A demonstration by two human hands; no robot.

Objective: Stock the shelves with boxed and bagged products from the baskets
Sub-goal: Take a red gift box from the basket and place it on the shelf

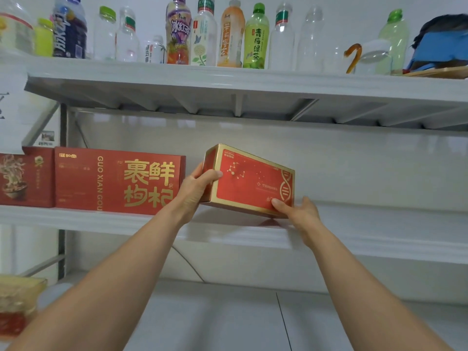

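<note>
A red box with gold edges and a DNA drawing (250,179) is held tilted just over the middle shelf (367,221). My left hand (195,190) grips its left end, thumb on the front face. My right hand (298,209) holds its lower right corner, thumb on the front. To the left on the same shelf stand a large red box with gold characters (119,182) and a darker red box with a plant picture (25,179).
The top shelf (228,79) carries several drink bottles (255,39) and a blue object (440,44) at the right. A yellow and red packet (17,302) lies at the lower left. The bottom shelf (228,312) shows bare white surface.
</note>
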